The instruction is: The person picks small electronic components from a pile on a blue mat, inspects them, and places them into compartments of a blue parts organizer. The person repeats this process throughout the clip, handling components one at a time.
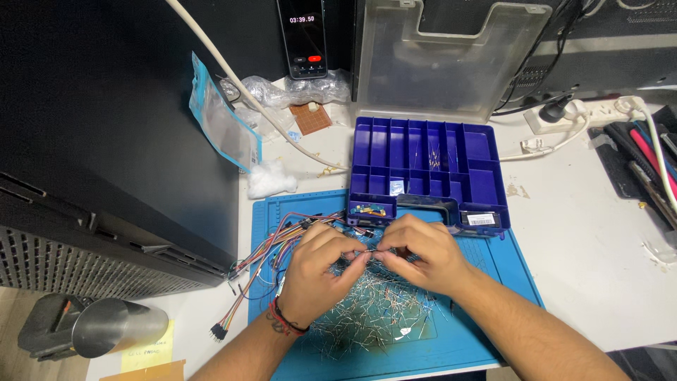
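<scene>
Thin metal leads of a small part [371, 254] are pinched between both hands, just above a pile of loose wire-legged parts [374, 310] on the blue mat [493, 282]. The left hand [317, 271] has its fingers [356, 262] closed on one end of the part, and the right hand [423, 254] has its fingers closed on the other end, so the two hands almost touch. It seems that the person is at the step of picking one part out and straightening or checking it; a next move would need a steady grip and care not to bend the legs.

Behind the hands stands an open purple box with compartments [486, 190], its clear lid [437, 56] raised. Coloured jumper wires [261, 257] lie left of the pile on the desk [592, 268]. The part itself is too small to identify, and the fingers hide most of it.
</scene>
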